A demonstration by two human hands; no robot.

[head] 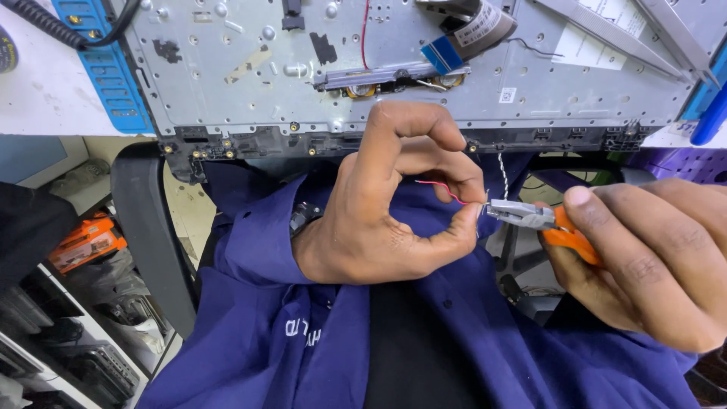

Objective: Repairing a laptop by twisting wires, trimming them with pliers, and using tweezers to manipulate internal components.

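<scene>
Pinching a thin red wire (435, 188) between thumb and forefinger of my left hand (386, 204), grip pressed tight right at the wire's end. My right hand (651, 257) is wrapped around the orange handles of small pliers (530, 217), whose metal tips are closed on the same wire end, touching my fingertips. All this happens over my lap, blue shirt (303, 341) below. Just beyond sits a grey metal laptop chassis (379, 68) on the table (38, 98).
</scene>
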